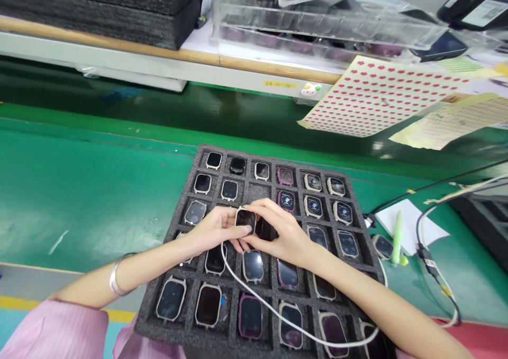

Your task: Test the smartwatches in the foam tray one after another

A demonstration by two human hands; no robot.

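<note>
Above the middle of a dark grey foam tray (pixel 260 192), a strapless smartwatch (pixel 245 217) with a pale frame and dark screen is held between both hands. My left hand (pixel 222 225) closes around its left side, with the thumb across the lower screen. Fingers of my right hand (pixel 283 229) pinch its top and lower right edges. A white cable (pixel 254 291) runs up from the lower right and disappears beneath my left hand; its end is hidden. More watch bodies sit singly in the tray's compartments, among them a purple-framed watch (pixel 250 315) in the front row.
Right of the tray lie another watch (pixel 383 246), a light green pen-like stick (pixel 397 237), white paper (pixel 415 224) and tangled cables (pixel 428 263). Behind, a shelf (pixel 254 69) bears black foam blocks (pixel 99 9) and clear plastic trays (pixel 329 23). A red-dotted sticker sheet (pixel 377 97) hangs from its edge.
</note>
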